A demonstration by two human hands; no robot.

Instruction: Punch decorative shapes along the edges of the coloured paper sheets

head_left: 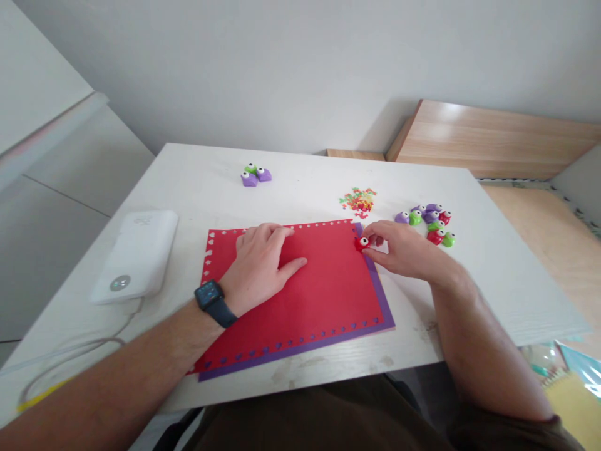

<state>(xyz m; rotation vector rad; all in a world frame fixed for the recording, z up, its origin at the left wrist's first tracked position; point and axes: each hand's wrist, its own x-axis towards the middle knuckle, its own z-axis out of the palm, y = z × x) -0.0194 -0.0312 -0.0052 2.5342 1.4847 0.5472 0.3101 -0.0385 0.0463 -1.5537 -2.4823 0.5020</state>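
White worktop [305,181]: left hand [263,263] flat, empty, pins red paper sheet with punched border [323,288] steady; right hand [404,250] pinches small red plastic punch [362,242] at sheet's far corner.

Two stacked paper sheets [328,294], roughly thirteen small punches [435,237], one white device [136,254], one watch [209,294].

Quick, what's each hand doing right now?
Left hand: open, lying flat on the red paper.
Right hand: closed on the small red punch at the paper's far right corner.
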